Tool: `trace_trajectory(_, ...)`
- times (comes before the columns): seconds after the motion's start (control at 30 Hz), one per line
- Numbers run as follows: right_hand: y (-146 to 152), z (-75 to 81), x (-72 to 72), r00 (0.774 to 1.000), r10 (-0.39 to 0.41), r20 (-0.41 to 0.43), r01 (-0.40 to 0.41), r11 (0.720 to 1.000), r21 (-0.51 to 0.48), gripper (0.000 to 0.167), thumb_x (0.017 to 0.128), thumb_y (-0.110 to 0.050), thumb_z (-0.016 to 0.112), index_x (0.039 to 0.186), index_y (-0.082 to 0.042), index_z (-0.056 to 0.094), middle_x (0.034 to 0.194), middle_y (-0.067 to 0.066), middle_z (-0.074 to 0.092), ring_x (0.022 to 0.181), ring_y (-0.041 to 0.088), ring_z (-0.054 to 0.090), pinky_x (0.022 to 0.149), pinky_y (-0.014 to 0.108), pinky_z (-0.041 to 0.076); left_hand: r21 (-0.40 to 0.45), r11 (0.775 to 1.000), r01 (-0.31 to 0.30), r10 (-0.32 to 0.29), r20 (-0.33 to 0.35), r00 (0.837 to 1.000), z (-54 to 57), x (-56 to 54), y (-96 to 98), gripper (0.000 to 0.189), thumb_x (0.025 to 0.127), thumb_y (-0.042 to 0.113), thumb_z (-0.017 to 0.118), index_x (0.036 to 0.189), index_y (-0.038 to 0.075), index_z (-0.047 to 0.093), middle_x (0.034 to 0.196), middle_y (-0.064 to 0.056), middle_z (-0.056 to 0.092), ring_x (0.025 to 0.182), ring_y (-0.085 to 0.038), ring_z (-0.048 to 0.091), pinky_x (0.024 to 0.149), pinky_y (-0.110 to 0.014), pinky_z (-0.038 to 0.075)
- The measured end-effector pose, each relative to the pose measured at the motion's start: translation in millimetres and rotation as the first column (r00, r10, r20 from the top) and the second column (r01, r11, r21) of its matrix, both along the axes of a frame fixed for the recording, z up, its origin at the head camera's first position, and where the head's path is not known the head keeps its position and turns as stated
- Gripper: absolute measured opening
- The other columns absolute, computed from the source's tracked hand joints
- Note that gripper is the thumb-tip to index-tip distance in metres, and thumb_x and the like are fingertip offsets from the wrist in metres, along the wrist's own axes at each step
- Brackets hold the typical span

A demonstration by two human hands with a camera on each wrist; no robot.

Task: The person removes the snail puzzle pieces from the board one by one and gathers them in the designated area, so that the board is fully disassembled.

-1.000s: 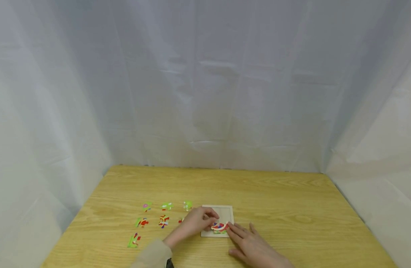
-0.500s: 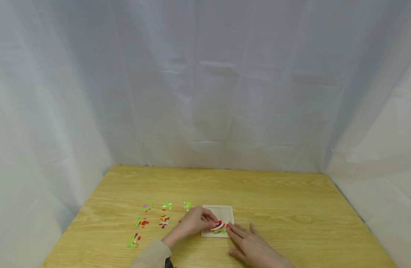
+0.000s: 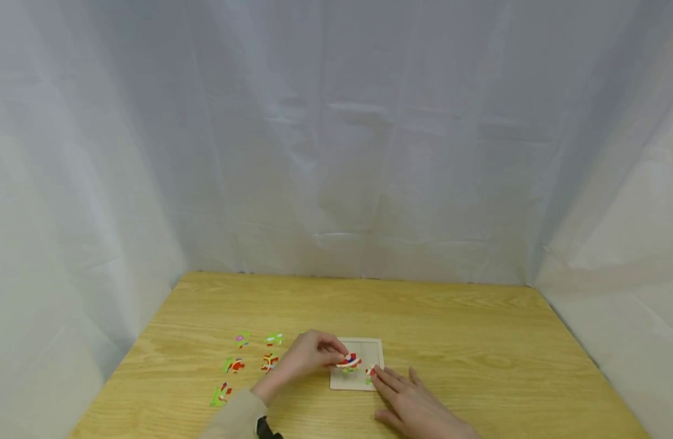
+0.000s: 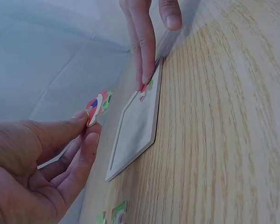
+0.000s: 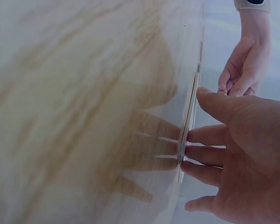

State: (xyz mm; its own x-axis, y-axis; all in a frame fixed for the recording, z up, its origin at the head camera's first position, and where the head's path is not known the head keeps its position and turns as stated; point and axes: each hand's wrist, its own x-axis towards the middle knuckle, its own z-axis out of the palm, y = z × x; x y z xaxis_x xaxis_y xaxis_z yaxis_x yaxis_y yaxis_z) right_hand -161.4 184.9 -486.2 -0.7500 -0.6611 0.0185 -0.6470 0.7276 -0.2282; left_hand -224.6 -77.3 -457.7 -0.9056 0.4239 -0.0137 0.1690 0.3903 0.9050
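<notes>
Between thumb and fingertips my left hand point(image 3: 309, 356) pinches a red, white, blue and green puzzle piece point(image 4: 99, 105), held above the shallow wooden puzzle tray point(image 3: 347, 382). My right hand point(image 3: 410, 396) has its fingers extended, their tips on a small red and green puzzle piece point(image 4: 143, 92) in the tray's near right corner. That piece is partly covered by the fingers. In the right wrist view the tray point(image 5: 189, 116) appears edge-on, with the right fingers touching it.
Several loose puzzle pieces lie left of the tray, among them a green one with a pink spot point(image 3: 241, 339) and a green and red one point(image 3: 221, 395). The wooden table point(image 3: 479, 341) extends to the right. Pale curtains point(image 3: 336, 152) enclose its back and sides.
My left hand has lifted the piece away from the one under my right fingers, moving it left and up. The right hand stays put.
</notes>
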Motion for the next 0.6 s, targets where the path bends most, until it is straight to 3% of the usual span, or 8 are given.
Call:
trace_trajectory(0.3,-3,0.0,-1.9,0.998,-0.034,0.056,0.032,0.999,0.033,0.064,0.103,-0.048,0.052,0.151,-0.007,0.046,0.158,0.009,0.042,0.145,0.029,0.041,0.112,0.067,0.032,-0.049,0.999,-0.022,0.019,-0.054,0.998,2.3,1.4,-26.0,0.007,0.092,0.010,0.075,0.096,0.004,0.077,0.085,-0.003,0.073,0.071,-0.012,0.065,0.060,-0.026,0.057)
trace_trajectory(0.6,-2,-1.5,-3.0,0.996,-0.032,0.088,0.030,0.999,0.027,0.065,0.103,-0.048,0.052,0.152,-0.007,0.045,0.159,0.009,0.041,0.145,0.029,0.040,0.111,0.067,0.033,-0.020,0.999,-0.044,0.044,-0.017,0.999,11.7,8.6,-64.1,0.013,0.095,0.014,0.072,0.103,0.004,0.075,0.091,-0.006,0.074,0.080,-0.030,0.070,0.068,-0.040,0.061)
